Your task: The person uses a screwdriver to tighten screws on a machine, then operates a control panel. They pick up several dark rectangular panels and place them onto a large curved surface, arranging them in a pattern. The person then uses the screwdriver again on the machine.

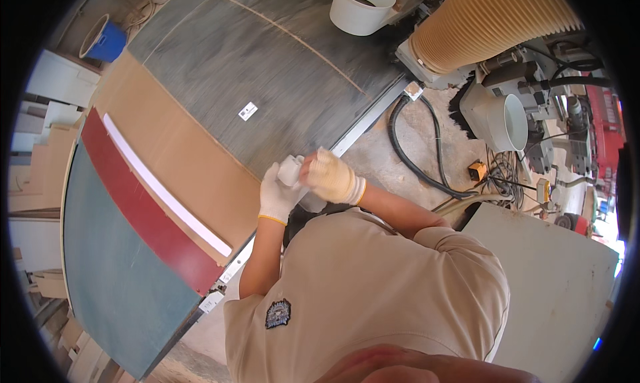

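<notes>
My left hand [277, 195], in a white knit glove with a yellow cuff edge, is closed around a small whitish rounded object [291, 171]; its kind is not clear. Right beside it is my right hand [331, 177], in a cream glove, its fingertips close to that object. Motion smears those fingers, so their grip does not show. Both hands are above the near edge of a large dark grey-black board surface [267, 70]. A small white printed label [248, 111] lies on this surface, beyond my hands.
Left of the dark surface are a brown panel [193, 153], a white strip [160, 183], a red strip [143, 196] and a blue-green panel [120, 250]. A ribbed duct hose [487, 23], white round ports [363, 10] and looped cables [393, 143] stand at the right. A blue bucket [107, 42] is far left.
</notes>
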{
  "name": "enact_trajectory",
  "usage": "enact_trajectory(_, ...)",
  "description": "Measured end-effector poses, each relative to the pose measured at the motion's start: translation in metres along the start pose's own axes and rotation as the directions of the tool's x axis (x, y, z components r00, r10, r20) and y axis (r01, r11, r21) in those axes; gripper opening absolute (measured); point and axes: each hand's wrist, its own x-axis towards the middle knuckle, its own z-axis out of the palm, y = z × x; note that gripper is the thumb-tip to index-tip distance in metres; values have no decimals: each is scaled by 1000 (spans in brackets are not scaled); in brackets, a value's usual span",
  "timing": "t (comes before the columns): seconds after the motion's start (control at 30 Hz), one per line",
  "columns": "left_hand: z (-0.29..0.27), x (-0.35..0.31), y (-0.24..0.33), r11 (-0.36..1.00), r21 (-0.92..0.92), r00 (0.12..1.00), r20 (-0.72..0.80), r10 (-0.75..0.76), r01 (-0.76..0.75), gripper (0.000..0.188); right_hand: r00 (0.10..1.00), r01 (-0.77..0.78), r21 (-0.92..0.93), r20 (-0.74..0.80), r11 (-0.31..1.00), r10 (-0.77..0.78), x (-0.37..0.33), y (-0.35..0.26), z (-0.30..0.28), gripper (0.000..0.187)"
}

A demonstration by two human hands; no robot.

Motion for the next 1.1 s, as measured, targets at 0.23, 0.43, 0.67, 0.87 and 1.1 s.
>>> enact_trajectory(0.23, -36, 17, 28, 806, 507, 943, 38, 331, -304, 40, 495, -843, 169, -130, 511, 859, -16, 245, 0, 19)
enact_trajectory(0.43, -30, -1, -8, 970, 38, 928, -286, 240, -239, 40, 527, -820, -207, 92, 534, 845, 12, 497, -4, 42)
enact_trajectory(0.67, 41, 30, -54, 895, 313, 924, -109, 366, -318, 41, 768, -539, -508, 32, 672, 640, 0, 504, 5, 50)
enact_trajectory(0.87, 83, 66, -61, 693, 624, 803, -170, 571, -360, 29, 681, -629, -508, 6, 588, 732, 9, 469, 18, 65)
enact_trajectory(1.1, 97, 70, -68, 338, 812, 605, 23, 796, -475, 33, 547, -811, 578, 694, 90, 468, 26, 278, 12, 55)
